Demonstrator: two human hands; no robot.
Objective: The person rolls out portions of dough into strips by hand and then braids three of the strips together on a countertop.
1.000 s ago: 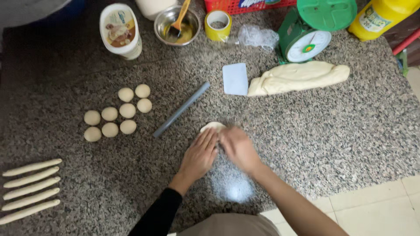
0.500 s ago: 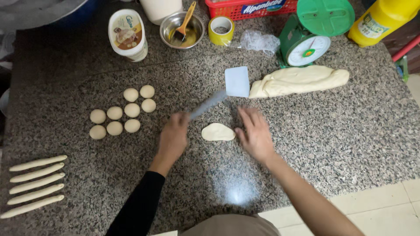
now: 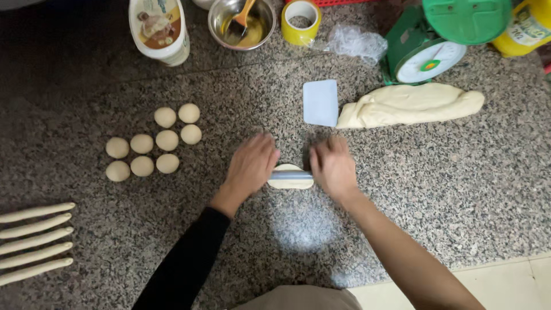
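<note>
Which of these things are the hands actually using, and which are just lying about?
In use: left hand, right hand, rolling pin, flat dough piece.

Lying about: dough balls, dough sticks, scraper, big dough lump, scale, tape roll, bowl.

On the speckled tabletop [image 3: 459, 172]: eight dough balls [image 3: 155, 140] at nine o'clock, five dough sticks [image 3: 34, 244] at eight, a scraper card [image 3: 320, 102], dough log [image 3: 410, 105] and green scale [image 3: 436, 40] toward one, a steel bowl [image 3: 241, 23] at twelve.
</note>
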